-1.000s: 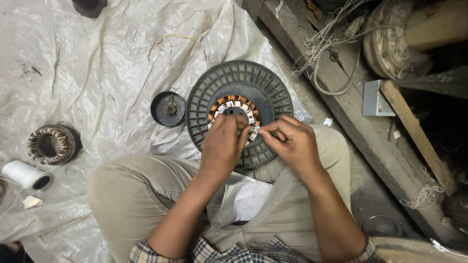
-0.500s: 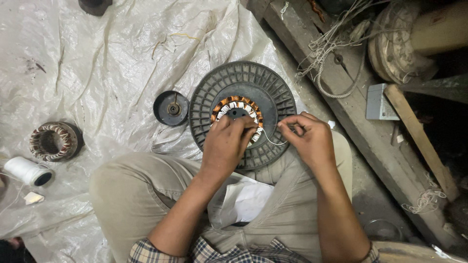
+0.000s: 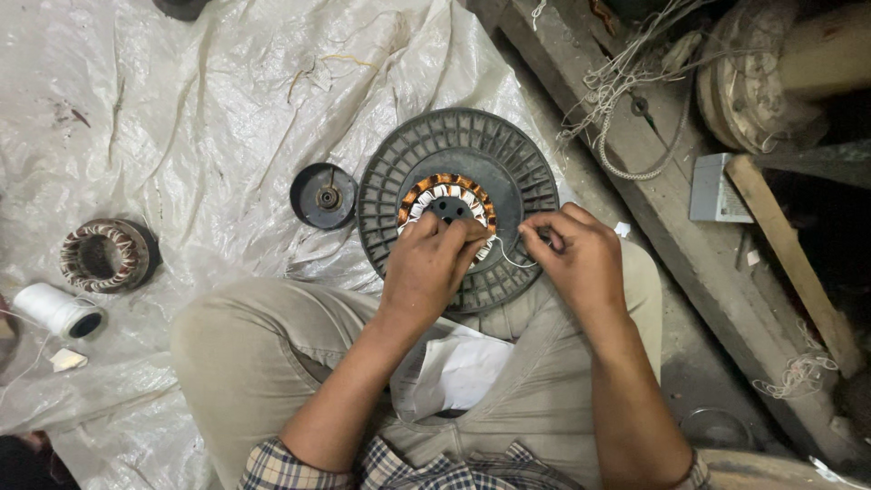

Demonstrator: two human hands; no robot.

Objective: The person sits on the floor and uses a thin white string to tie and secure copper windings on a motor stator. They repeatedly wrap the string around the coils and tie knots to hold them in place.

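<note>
A round dark grey ribbed motor housing rests against my knees, with a ring of copper windings and white insulation at its centre. My left hand presses on the lower edge of the winding ring, fingers closed on it. My right hand sits just to the right, over the housing's rim, pinching a thin white thread that runs from the windings. The lower part of the windings is hidden under my left hand.
A small dark round cap lies left of the housing on a crumpled clear plastic sheet. Farther left are a second wound stator and a white thread spool. Wooden beams, tangled string and clutter fill the right side.
My right hand has moved slightly right and away from the windings, drawing the thread out. My left hand stays on the winding ring.
</note>
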